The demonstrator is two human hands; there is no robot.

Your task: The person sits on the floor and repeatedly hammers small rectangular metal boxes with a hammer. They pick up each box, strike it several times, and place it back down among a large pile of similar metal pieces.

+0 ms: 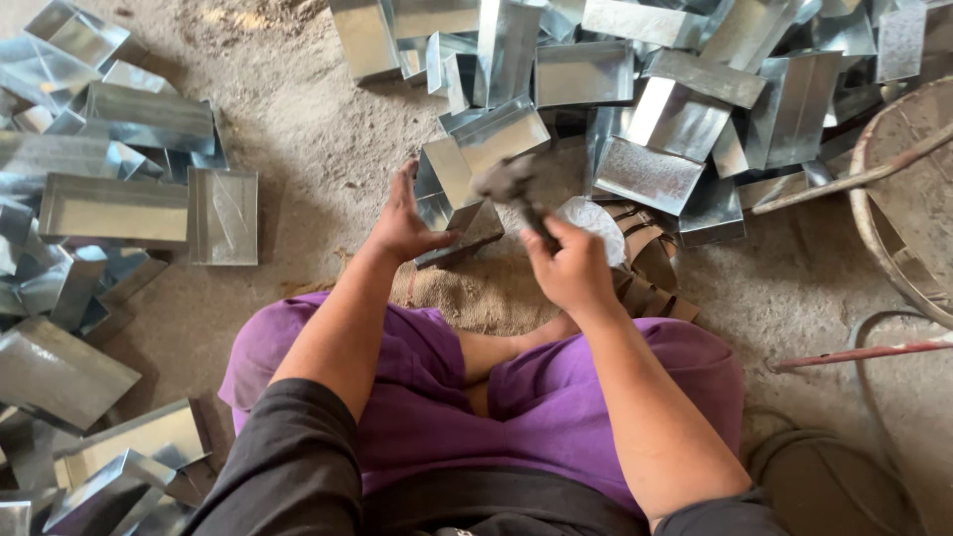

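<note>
My right hand (571,266) grips the handle of a hammer (508,184), whose blurred metal head is raised above a folded sheet-metal tray (459,189). My left hand (405,220) presses against the left side of that tray, fingers spread along its edge. The tray rests on a piece of sacking (476,293) on the dirt floor, in front of my crossed legs in purple trousers.
Heaps of shiny sheet-metal trays lie at the left (109,208) and across the top (645,89). A round metal basin (908,199) with a rod across it stands at the right. A red-handled rod (854,353) lies on the floor.
</note>
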